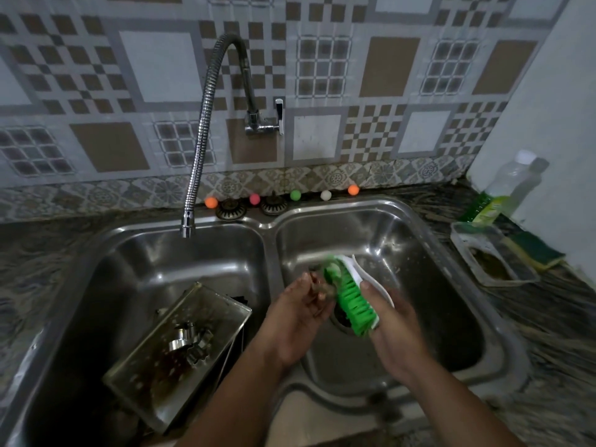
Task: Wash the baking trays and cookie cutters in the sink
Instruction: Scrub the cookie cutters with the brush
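Over the right basin of a steel double sink [272, 224], the right hand [392, 330] grips a scrubbing brush [350, 296] with a white back and green bristles, fingers curled round its body and thumb on the near side. The bristles face the left hand [298, 321], whose fingers are curled about a small object [317, 285] pressed against the brush; it is blurred, but may be a cookie cutter. In the left basin a baking tray [222, 312] leans tilted, and several metal cookie cutters [190, 341] lie on it. The faucet [201, 130] bends down over the left basin. On the counter to the right stand a soap bottle [503, 191], a plastic container [461, 237] and a sponge [537, 251].
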